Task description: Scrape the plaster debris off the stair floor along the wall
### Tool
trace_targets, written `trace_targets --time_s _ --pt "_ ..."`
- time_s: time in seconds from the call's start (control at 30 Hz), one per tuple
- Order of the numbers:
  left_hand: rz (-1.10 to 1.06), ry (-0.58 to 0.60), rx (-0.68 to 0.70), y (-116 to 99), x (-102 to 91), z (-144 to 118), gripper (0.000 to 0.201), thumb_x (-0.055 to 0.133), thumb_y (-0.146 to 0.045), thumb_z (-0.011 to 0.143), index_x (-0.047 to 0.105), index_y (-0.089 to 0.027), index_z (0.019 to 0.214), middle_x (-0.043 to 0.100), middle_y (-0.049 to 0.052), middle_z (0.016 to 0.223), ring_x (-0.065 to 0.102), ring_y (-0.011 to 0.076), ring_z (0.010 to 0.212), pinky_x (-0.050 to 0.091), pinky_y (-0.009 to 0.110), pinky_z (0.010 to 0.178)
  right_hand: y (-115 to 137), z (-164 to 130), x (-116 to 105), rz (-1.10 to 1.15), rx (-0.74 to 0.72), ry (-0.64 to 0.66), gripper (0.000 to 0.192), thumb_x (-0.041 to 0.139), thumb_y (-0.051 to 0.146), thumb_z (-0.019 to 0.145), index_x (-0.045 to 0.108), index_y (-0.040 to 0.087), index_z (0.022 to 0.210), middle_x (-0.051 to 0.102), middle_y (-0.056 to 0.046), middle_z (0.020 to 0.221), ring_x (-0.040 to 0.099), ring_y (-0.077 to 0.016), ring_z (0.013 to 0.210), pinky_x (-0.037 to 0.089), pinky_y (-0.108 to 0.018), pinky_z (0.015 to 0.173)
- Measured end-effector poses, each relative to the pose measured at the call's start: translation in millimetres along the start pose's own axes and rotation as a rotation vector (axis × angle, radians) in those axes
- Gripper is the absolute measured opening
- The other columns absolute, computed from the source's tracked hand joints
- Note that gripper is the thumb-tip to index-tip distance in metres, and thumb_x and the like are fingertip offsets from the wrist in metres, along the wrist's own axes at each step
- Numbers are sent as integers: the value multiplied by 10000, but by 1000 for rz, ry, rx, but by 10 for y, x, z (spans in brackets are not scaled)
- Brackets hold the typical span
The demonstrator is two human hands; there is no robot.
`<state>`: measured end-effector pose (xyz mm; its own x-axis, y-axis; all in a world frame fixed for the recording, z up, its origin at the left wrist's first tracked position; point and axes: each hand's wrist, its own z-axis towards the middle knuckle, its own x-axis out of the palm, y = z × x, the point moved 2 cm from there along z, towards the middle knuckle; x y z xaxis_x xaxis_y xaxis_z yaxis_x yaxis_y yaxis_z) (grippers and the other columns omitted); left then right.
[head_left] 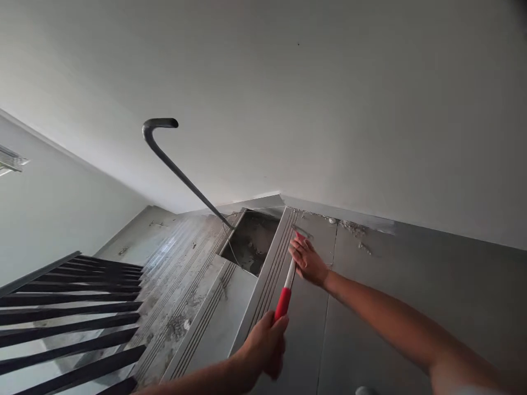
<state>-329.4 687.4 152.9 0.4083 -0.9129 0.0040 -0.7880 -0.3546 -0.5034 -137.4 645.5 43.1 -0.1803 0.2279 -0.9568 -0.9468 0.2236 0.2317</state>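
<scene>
A long-handled scraper with a red grip, pale shaft and red head slants up over the top stair's grooved edge. My left hand is wrapped round the red grip at its lower end. Higher up, my right hand has its fingers closed round the shaft just below the head. The thin blade lies close to the tiled floor beside the ridged stair nosing; whether it touches I cannot tell.
Crumbled debris lies along the skirting. Left of the nosing is a dark square recess with a thin wire across it. A grey handrail rises by the wall. Dirty stairs descend towards a dark balustrade.
</scene>
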Motion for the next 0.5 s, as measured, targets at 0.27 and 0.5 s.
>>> trace_targets --time_s 0.27,0.5 --pt "188 27 45 449 -168 -72 431 461 -625 677 385 -201 677 416 -59 462 375 65 358 273 192 376 305 -346 -1 -64 25 211 368 280 197 874 508 129 1155 473 -162 1251 347 -276 1222 228 -566 996" --pt "538 -40 159 395 -52 36 321 474 -504 721 450 -183 731 492 -11 568 467 112 497 330 232 483 129 -512 -147 66 127 148 356 345 161 836 505 149 1154 387 -149 1338 318 -279 1242 285 -526 985"
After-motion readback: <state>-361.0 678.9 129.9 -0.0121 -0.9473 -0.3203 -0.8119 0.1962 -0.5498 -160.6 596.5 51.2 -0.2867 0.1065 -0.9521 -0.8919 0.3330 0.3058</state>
